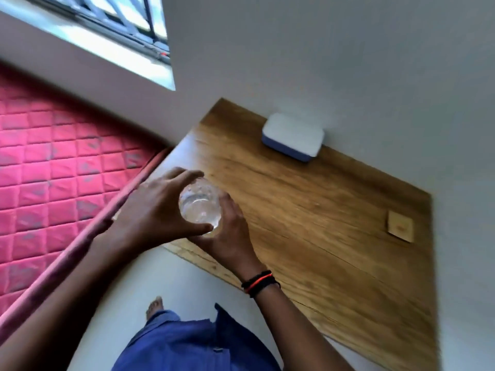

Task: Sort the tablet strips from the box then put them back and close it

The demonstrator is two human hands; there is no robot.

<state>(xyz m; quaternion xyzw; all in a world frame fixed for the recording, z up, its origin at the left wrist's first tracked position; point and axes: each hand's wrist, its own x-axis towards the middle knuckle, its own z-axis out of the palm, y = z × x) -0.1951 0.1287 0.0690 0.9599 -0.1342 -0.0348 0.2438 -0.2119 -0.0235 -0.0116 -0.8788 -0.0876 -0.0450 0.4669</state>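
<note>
We judge the sorting has not begun: both hands are busy with a clear glass, not with the box. Our left grip curls round its far and left side, and our right grip wraps it from the near right, over the near corner of the counter. We cannot tell whether the glass rests on the wood or hangs just above it.

The box, white lid over blue base, sits closed well beyond the grips, ahead and to their right, against the wall. No strips show; we take them to be inside. A tan card lies far right of the right grip.

Next we likely need to set the glass aside, free both grips, reach for the box and lift its lid.
</note>
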